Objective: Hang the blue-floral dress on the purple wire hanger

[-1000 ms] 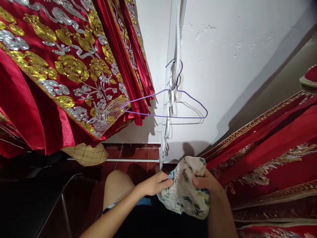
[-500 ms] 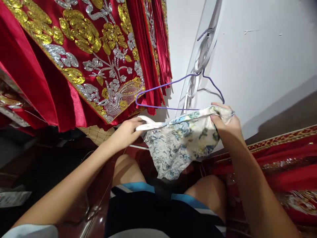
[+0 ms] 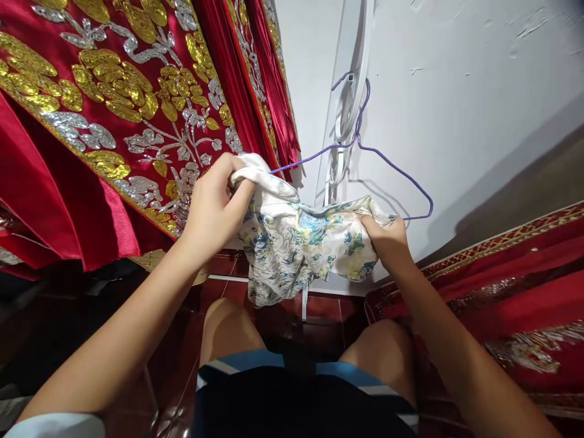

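Note:
Stretched between my two hands is a white floral garment point(image 3: 314, 234) with blue and yellow flowers and a gathered, crinkled part. My left hand point(image 3: 219, 201) pinches its white strap or edge, raised at the upper left. At the other end, my right hand point(image 3: 387, 237) grips the top edge, fingers tucked behind the cloth. A purple hanger point(image 3: 396, 167) hangs behind the garment by its hook from a white strap. Its left end goes in behind the white edge by my left hand; its right end sticks out past my right hand.
Red drapes point(image 3: 150, 109) with gold and silver sequin flowers hang at the left. A white strap point(image 3: 360, 61) runs down the pale wall point(image 3: 456, 103). More red sequined cloth point(image 3: 511, 304) lies at the right, above a dark red tiled floor point(image 3: 322, 316).
My left hand has lifted the white edge up and left, over the hanger's left end. My right hand has moved left and slightly down, and the hanger has swung round to the right.

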`<state>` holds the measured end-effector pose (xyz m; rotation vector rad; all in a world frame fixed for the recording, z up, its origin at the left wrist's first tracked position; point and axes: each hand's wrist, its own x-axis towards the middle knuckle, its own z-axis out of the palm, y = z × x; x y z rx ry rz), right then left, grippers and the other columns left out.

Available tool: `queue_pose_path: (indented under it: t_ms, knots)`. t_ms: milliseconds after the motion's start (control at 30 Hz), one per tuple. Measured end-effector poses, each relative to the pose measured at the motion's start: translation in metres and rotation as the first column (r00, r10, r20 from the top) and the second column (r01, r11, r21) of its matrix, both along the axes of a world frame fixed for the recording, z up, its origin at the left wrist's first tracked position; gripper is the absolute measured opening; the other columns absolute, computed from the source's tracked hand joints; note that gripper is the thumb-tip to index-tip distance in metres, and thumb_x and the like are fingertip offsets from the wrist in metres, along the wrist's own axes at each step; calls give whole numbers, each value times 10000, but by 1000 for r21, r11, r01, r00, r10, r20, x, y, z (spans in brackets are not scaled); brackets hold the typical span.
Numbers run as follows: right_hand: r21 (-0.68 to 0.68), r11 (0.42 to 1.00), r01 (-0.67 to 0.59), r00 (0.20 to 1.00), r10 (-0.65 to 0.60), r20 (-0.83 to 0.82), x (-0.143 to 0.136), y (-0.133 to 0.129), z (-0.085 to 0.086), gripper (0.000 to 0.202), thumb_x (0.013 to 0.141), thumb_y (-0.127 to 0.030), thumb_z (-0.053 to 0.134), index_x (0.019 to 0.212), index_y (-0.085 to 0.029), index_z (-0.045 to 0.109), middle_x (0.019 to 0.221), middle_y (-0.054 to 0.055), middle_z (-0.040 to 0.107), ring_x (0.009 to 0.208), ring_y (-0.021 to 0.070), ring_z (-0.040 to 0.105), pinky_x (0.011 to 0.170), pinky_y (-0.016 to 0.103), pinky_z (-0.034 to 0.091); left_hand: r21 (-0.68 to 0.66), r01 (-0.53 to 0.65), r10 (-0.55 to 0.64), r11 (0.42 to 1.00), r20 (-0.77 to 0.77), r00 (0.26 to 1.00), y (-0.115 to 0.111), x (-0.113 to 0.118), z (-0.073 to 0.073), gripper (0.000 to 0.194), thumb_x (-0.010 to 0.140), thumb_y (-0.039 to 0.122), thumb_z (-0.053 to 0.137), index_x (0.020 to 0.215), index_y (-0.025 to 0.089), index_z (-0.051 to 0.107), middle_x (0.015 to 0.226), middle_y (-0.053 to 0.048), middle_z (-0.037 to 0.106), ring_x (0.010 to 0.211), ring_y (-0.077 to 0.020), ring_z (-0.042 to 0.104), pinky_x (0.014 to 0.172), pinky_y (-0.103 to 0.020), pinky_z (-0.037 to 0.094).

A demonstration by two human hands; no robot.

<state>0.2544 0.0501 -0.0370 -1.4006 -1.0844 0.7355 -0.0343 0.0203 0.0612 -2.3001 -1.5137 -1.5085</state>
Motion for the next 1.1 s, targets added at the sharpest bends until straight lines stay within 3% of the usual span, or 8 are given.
queue_pose_path:
  t_ms: [167,333,433,500,600,733,967,1100]
  knots:
    - [-74,993,93,996,-93,6,-9,-18,8,275,701,-383,763,813,-184,611,717,42,644,679,206,595,575,300,482,-29,65,-69,997,-221,973,33,39,16,221,898,177,535,1103,168,616,874,-43,670,798,-196,614,750,-342,444]
    - [-8,996,-85,993,85,88,-9,-27,10,260,802,-437,660,824,-178,670,773,54,674,756,221,617,659,302,503,20,81,-72,997,-269,960,56,48,2,278,919,185,439,1093,150,653,964,-87,703,899,-222,635,827,-357,451]
    - [177,984,-9,984,-23,179,3,-29,6,358,798,-367,663,1105,-187,708,1105,90,693,997,256,637,849,342,514,47,36,-21,998,-291,956,61,42,-7,285,912,206,414,1000,162,682,905,-81,700,842,-222,628,777,-350,444]
    - [299,947,115,972,-170,164,17,-27,2,650,769,-325,695,1393,-200,560,1259,121,633,1078,267,624,915,377,505,59,-21,37,998,-290,956,62,40,-8,270,896,221,427,927,175,690,799,-62,672,754,-212,604,727,-347,427]
    - [336,929,156,973,-202,109,42,-20,2,972,728,-334,741,1573,-148,299,1121,140,661,946,257,655,848,394,532,56,-79,91,995,-279,956,63,44,-4,236,873,228,450,816,182,674,675,-36,601,683,-197,562,712,-349,413]
    - [271,957,99,971,-153,186,71,-7,14,758,689,-391,752,1361,-84,579,960,115,677,825,235,647,811,391,529,14,-102,102,995,-266,959,62,50,0,197,865,214,484,727,161,614,628,-21,527,685,-177,532,762,-354,419]
    - [344,928,146,919,-256,301,79,-14,24,510,697,-400,760,1123,-154,623,790,40,618,753,220,639,760,363,539,-114,-14,9,993,-47,999,68,47,-6,204,920,256,475,763,152,555,699,-20,590,925,-191,576,932,-330,432]
    - [427,887,176,921,-302,247,79,-23,16,845,726,-337,743,1451,-143,355,767,14,592,730,224,645,757,386,553,-93,22,-26,995,-35,999,72,46,-10,161,895,244,514,759,195,583,646,-21,577,933,-218,593,894,-337,462]
